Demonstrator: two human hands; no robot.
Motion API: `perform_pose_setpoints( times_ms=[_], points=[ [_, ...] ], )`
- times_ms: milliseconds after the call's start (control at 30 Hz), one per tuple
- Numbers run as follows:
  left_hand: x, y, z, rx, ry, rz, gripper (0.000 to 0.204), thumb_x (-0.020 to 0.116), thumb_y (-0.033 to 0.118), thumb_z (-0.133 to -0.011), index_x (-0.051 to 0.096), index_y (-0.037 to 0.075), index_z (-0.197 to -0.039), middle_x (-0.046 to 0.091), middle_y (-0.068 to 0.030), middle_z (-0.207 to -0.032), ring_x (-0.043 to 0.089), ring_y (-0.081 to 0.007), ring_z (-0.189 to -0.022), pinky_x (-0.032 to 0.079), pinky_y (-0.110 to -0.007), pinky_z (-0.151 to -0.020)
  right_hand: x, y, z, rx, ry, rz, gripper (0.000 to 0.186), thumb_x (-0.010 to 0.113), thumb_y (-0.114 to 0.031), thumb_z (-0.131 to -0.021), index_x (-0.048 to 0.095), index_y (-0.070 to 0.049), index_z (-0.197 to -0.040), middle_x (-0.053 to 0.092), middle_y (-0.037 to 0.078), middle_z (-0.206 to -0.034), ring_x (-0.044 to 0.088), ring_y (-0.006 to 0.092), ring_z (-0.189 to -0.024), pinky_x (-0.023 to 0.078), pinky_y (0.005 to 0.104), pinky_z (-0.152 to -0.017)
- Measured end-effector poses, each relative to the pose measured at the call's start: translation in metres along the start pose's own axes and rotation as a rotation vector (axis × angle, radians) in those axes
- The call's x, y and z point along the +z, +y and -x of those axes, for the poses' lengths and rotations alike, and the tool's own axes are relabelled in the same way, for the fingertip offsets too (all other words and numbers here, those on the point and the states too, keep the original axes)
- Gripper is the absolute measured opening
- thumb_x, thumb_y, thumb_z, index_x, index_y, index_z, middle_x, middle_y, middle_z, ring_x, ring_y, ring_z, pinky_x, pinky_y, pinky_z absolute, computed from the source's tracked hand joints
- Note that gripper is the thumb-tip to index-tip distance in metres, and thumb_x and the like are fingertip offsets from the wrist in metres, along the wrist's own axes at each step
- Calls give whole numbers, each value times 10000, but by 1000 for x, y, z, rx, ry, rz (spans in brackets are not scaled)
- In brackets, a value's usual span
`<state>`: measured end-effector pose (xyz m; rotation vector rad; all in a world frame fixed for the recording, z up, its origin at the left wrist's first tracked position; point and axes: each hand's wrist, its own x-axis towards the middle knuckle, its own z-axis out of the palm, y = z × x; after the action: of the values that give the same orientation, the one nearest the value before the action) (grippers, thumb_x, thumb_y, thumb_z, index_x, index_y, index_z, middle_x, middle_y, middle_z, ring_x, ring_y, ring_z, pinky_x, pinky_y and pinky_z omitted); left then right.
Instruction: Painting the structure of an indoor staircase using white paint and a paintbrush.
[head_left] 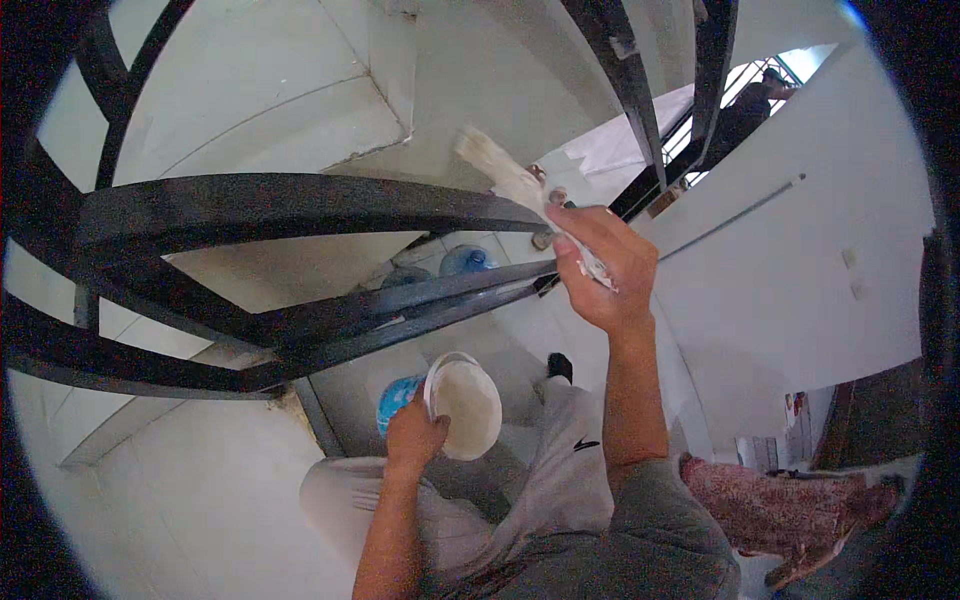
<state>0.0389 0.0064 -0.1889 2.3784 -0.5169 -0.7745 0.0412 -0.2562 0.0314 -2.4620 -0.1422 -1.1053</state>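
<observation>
My right hand is raised and closed around the handle of a paintbrush. White paint coats the handle, and the pale bristles point up and to the left, above the black metal railing. Lower down, my left hand grips the rim of a small blue and white paint bucket. The bucket is tilted so that its pale inside shows; how much paint it holds I cannot tell.
Black rails cross the left and top of the view. Beyond them lie large blue water bottles on the floor. A white wall rises on the right, with a patterned reddish cloth below. Another person is at the far upper right.
</observation>
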Motion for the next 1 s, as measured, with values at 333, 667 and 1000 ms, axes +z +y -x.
perform_pose_setpoints(
  times_ms=[333,667,1000],
  points=[
    [-5,-4,5,17,11,-15,617,733,227,-781,525,15,-1321,687,-275,-1050,672,-439,-967,538,-518,-873,-6,41,41,180,-2,151,244,680,-23,-811,726,-14,-1051,710,173,-884,698,282,-776,544,342,-754],
    [5,-4,-26,122,70,12,565,718,105,-766,555,-13,-1293,691,-257,-1084,660,-442,-1031,522,-494,-899,-14,-29,210,521,38,-144,296,694,-71,-807,701,-106,-1101,700,123,-848,682,275,-713,548,378,-643],
    [4,27,-40,85,17,180,596,690,58,-763,535,-4,-1335,665,-274,-1163,643,-433,-1098,501,-479,-942,36,-28,309,800,-151,-342,195,691,-66,-882,695,-39,-1075,718,152,-905,705,265,-750,553,370,-677]
  ],
)
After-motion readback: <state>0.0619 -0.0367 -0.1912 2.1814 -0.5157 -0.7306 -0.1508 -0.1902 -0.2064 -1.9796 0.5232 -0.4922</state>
